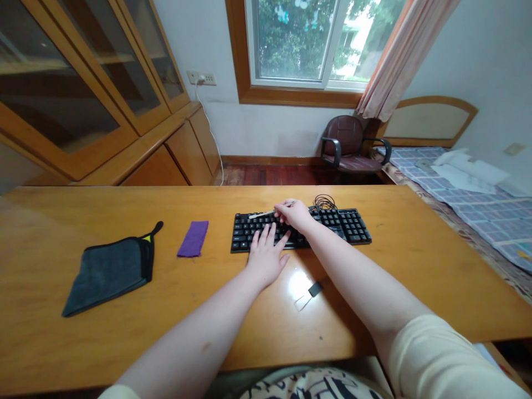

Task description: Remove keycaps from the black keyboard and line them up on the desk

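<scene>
A black keyboard lies across the middle of the wooden desk, its cable coiled behind it. My left hand rests with fingers spread over the keyboard's lower left keys and front edge. Pinched in my right hand is a thin pale stick, its tip pointing left at the upper row of keys. Some keys are hidden beneath both hands. Close to me on the desk lies a small dark piece with a pale strip beside it.
A folded purple cloth and a grey cloth with black trim lie on the desk to the left. Beyond the desk are a chair, a bed and a glass-fronted cabinet.
</scene>
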Demonstrator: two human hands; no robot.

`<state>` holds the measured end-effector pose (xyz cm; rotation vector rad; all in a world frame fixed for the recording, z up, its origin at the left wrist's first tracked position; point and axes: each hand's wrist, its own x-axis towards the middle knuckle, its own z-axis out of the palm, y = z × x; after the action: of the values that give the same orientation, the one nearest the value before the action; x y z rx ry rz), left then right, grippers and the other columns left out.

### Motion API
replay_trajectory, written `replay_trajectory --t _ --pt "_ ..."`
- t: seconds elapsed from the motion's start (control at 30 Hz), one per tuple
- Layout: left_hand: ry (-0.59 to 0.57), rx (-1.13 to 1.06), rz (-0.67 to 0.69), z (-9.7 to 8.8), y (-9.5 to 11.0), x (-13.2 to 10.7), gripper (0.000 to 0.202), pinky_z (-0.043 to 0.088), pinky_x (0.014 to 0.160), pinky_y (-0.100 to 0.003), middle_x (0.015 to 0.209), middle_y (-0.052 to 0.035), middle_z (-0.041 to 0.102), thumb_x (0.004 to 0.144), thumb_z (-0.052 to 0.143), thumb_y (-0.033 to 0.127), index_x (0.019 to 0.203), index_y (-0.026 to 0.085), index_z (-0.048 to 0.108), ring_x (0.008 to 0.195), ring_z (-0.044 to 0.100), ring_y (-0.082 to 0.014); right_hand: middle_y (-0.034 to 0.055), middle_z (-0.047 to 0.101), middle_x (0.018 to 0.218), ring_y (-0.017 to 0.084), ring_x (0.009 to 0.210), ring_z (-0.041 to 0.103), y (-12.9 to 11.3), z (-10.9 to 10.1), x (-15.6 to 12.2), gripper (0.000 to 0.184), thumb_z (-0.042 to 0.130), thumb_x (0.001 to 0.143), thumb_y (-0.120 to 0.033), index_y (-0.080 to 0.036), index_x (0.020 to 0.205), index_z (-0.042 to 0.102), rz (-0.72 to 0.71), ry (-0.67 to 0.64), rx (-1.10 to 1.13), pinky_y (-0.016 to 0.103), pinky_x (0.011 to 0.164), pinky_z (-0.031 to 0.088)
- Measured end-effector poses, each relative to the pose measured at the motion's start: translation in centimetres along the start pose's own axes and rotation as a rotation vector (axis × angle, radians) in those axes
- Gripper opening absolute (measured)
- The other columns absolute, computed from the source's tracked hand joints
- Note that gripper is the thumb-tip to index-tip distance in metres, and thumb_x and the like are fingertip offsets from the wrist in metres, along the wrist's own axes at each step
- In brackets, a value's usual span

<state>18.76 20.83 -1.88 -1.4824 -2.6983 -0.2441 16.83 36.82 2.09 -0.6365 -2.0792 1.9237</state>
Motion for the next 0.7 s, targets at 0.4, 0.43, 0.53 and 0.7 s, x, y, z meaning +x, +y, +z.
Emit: replay_trajectory --t 0.4,0.43,0.53,0.7 --pt "-0.003 0.013 -0.006 0.0 0.0 0.0 0.062 0.01 0.109 -0.048 0.151 -0.0062 0.02 0.084 0.046 0.05 0.141 0.037 0.024 0.138 0.015 -0.0292 0.0029 0.062 0.05 0.007 0.034 0.045 -0.5 -11.2 -2.3 0.021 0.066 0.066 -0.029 -0.015 0.055 0.056 -0.019 0.147 -0.163 0.017 0.029 0.028" --pt "-0.003 0.014 -0.005 0.0 0.0 0.0 0.063 0.01 0.109 -0.049 0.151 -0.0064 0.02 0.084 0.046 0.05 0.141 0.037 0.024 0.138 0.015 -0.0292 0.0027 0.06 0.048 0.007 0.034 0.044 -0.6 -12.1 -2.4 0.022 0.066 0.066 -0.03 -0.014 0.055 0.056 -0.012 0.16 -0.181 0.017 0.029 0.028" --pt "0.009 0.018 -0.003 0.1 0.0 0.0 0.063 0.011 0.109 -0.049 0.151 -0.0074 0.02 0.084 0.046 0.05 0.141 0.037 0.024 0.138 0.015 -0.0293 0.0005 0.053 0.04 0.006 0.032 0.039 -0.8 -14.3 -2.7 0.024 0.066 0.066 -0.031 -0.014 0.053 0.055 -0.024 0.251 -0.215 0.018 0.03 0.026" --pt "0.01 0.028 -0.001 0.2 0.0 0.0 0.062 0.011 0.109 -0.049 0.151 -0.0073 0.02 0.084 0.045 0.05 0.141 0.037 0.024 0.138 0.016 -0.0296 0.0027 0.062 0.059 0.005 0.038 0.042 -1.1 -14.5 -2.0 0.027 0.066 0.068 -0.038 -0.012 0.073 0.062 -0.13 0.368 0.015 0.018 0.033 0.028"
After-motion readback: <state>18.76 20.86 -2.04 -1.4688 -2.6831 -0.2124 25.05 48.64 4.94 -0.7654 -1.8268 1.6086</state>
